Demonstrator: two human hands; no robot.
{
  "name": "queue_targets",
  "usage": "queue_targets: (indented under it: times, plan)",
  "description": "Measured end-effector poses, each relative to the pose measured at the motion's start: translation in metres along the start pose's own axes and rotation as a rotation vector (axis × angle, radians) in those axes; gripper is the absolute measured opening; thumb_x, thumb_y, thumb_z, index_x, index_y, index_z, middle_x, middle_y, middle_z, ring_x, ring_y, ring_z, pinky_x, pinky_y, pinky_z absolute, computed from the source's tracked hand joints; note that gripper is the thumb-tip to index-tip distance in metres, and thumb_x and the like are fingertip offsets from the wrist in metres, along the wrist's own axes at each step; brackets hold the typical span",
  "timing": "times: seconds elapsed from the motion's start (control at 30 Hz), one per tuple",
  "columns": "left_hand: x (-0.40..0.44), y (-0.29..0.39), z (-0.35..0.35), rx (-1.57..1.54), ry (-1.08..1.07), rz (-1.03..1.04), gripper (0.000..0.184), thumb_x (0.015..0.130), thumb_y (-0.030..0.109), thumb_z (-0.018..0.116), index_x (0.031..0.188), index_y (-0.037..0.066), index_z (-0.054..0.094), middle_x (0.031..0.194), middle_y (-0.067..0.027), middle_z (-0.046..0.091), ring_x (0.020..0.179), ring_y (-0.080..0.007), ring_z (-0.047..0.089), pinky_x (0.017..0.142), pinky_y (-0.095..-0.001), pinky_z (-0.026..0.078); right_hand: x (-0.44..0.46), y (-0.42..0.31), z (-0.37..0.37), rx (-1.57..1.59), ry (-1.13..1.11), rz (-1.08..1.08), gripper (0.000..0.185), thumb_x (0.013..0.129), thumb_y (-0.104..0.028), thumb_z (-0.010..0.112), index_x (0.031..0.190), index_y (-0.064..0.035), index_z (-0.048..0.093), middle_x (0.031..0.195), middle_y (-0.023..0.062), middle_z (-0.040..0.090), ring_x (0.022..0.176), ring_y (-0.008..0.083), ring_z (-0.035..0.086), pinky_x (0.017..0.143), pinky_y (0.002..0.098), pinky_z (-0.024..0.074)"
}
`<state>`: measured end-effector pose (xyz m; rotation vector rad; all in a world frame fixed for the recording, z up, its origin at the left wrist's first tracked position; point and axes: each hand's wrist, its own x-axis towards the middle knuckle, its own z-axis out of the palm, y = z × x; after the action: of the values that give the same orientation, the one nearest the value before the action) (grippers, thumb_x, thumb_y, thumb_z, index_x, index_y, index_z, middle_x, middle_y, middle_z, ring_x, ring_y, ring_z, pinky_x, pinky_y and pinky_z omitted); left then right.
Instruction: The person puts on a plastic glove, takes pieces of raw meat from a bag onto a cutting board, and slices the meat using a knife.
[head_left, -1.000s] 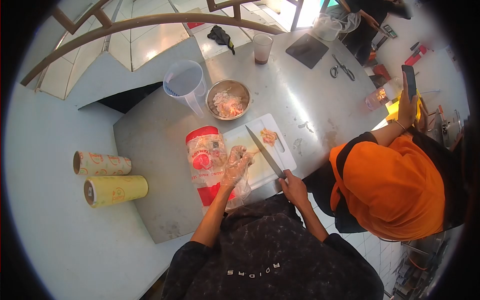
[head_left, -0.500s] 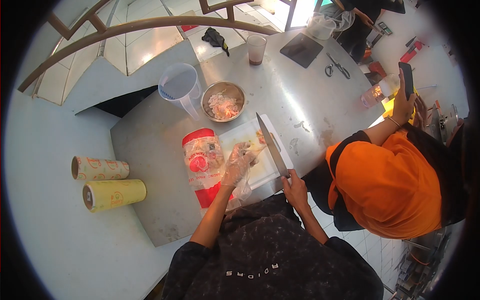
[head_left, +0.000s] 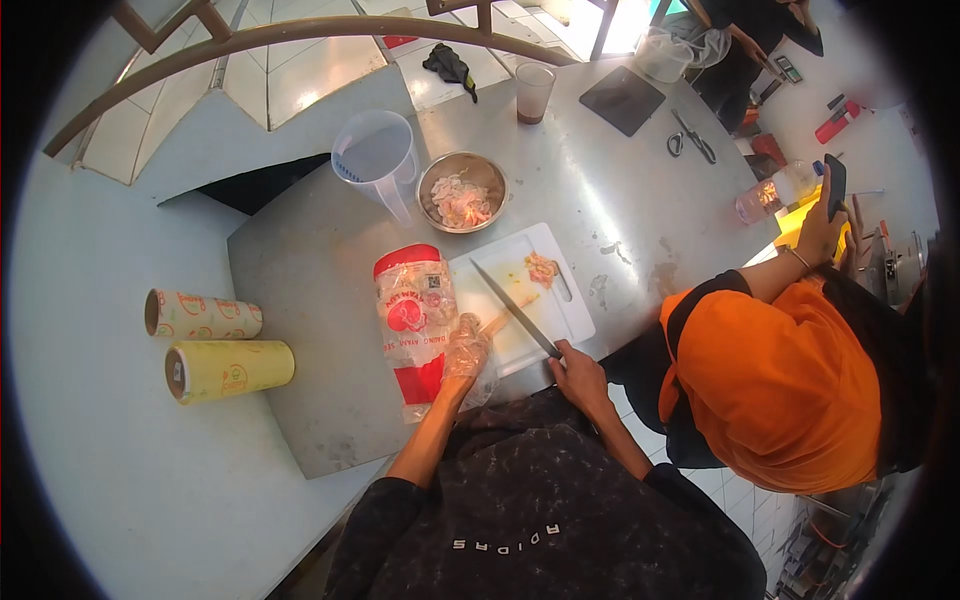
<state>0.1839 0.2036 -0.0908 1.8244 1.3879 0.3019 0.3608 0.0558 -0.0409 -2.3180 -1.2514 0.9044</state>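
Grasping a knife [head_left: 517, 308] with the right hand [head_left: 579, 374] over a cutting board [head_left: 568, 322].
Holding pale meat [head_left: 495, 326] with the gloved left hand [head_left: 466, 347], near the knife.

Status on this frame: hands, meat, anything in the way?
Right hand gripping knife over board. Gloved left hand at meat strip. Cut meat by board's slot. Plastic package beside board; nothing visibly blocking knife.

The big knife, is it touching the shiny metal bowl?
Apart. In the head view, a strip of tabletop shows between the metal bowl and the knife, whose tip ends over the cutting board.
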Motion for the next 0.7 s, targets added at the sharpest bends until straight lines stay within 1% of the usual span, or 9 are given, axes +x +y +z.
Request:
queue_targets:
  times: [0.07, 0.17, 0.27, 0.37, 0.43, 0.47, 0.57, 0.67, 0.7]
  plan:
    - [-0.001, 0.0, 0.0, 0.06, -0.005, -0.035, 0.037, 0.087, 0.021, 0.063, 0.119, 0.003, 0.053, 0.098, -0.0308, 0.064, 0.092, -0.0472, 0.064, 0.075, -0.0521, 0.05, 0.001, 0.005, 0.002, -0.006, 0.027, 0.009, 0.036, 0.092, -0.027, 0.058, 0.122, -0.0074, 0.055, 0.094, 0.0224, 0.068, 0.091, 0.0425, 0.064, 0.078, 0.0516, 0.0488]
    - [-0.006, -0.012, 0.0, 0.083, 0.042, 0.004, 0.038, 0.087, 0.021, 0.061, 0.12, 0.003, 0.053, 0.094, -0.0289, 0.064, 0.087, -0.0467, 0.064, 0.073, -0.0522, 0.05, 0.002, 0.004, 0.0, -0.027, 0.004, 0.013, 0.035, 0.092, -0.026, 0.057, 0.122, -0.0075, 0.055, 0.092, 0.0223, 0.068, 0.09, 0.0428, 0.064, 0.077, 0.0522, 0.0487]
    - [-0.022, 0.014, -0.038, -0.138, 0.03, -0.029, 0.039, 0.085, 0.019, 0.06, 0.121, 0.003, 0.054, 0.09, -0.0267, 0.064, 0.082, -0.0451, 0.064, 0.073, -0.0524, 0.05, 0.0, -0.008, -0.002, -0.019, -0.007, -0.035, 0.032, 0.091, -0.022, 0.055, 0.119, -0.0072, 0.054, 0.089, 0.023, 0.067, 0.087, 0.0442, 0.064, 0.076, 0.0539, 0.0482]
    - [-0.027, 0.01, -0.056, -0.022, 0.1, 0.043, 0.039, 0.082, 0.016, 0.059, 0.118, 0.002, 0.056, 0.094, -0.0253, 0.063, 0.079, -0.0432, 0.062, 0.073, -0.0528, 0.05, 0.002, -0.018, 0.002, -0.027, -0.052, -0.07, 0.027, 0.091, -0.019, 0.053, 0.114, -0.0065, 0.05, 0.086, 0.0235, 0.066, 0.084, 0.0456, 0.063, 0.074, 0.056, 0.0481]
    - [-0.03, 0.006, -0.055, 0.013, 0.117, 0.06, 0.037, 0.081, 0.016, 0.06, 0.116, 0.002, 0.058, 0.099, -0.0233, 0.063, 0.086, -0.041, 0.063, 0.076, -0.0507, 0.05, 0.005, -0.022, 0.007, -0.065, -0.087, -0.077, 0.022, 0.09, -0.017, 0.052, 0.108, -0.0059, 0.045, 0.084, 0.0231, 0.065, 0.081, 0.0457, 0.063, 0.073, 0.0565, 0.0493]
    - [-0.031, 0.005, -0.054, 0.03, 0.124, 0.068, 0.036, 0.081, 0.015, 0.06, 0.115, 0.003, 0.059, 0.101, -0.0224, 0.063, 0.09, -0.0398, 0.063, 0.077, -0.0496, 0.05, 0.007, -0.024, 0.009, -0.071, -0.104, -0.073, 0.023, 0.09, -0.017, 0.052, 0.109, -0.0056, 0.045, 0.083, 0.0235, 0.064, 0.08, 0.046, 0.063, 0.073, 0.0567, 0.0495]
    - [-0.026, 0.017, -0.047, 0.287, 0.174, 0.317, 0.029, 0.082, 0.013, 0.059, 0.109, 0.004, 0.061, 0.103, -0.0185, 0.063, 0.1, -0.0368, 0.061, 0.083, -0.0462, 0.05, 0.012, -0.024, 0.016, -0.114, -0.148, -0.058, 0.024, 0.091, -0.018, 0.051, 0.109, -0.005, 0.044, 0.08, 0.0245, 0.064, 0.078, 0.0469, 0.064, 0.072, 0.0571, 0.0501]
    - [0.003, -0.025, -0.001, 0.595, 0.147, 0.706, 0.024, 0.082, 0.011, 0.06, 0.105, 0.005, 0.063, 0.1, -0.0161, 0.064, 0.105, -0.0348, 0.059, 0.087, -0.0438, 0.05, 0.014, -0.027, 0.025, -0.184, -0.181, -0.066, 0.022, 0.092, -0.018, 0.049, 0.108, -0.005, 0.043, 0.079, 0.0247, 0.064, 0.077, 0.0472, 0.064, 0.071, 0.0572, 0.0506]
    - [0.004, -0.02, -0.002, 0.51, 0.117, 0.677, 0.023, 0.082, 0.011, 0.061, 0.104, 0.004, 0.063, 0.1, -0.0157, 0.064, 0.104, -0.0344, 0.06, 0.086, -0.0438, 0.051, 0.014, -0.029, 0.026, -0.198, -0.181, -0.072, 0.021, 0.092, -0.018, 0.048, 0.108, -0.0053, 0.043, 0.078, 0.0244, 0.064, 0.077, 0.047, 0.065, 0.071, 0.0571, 0.0509]
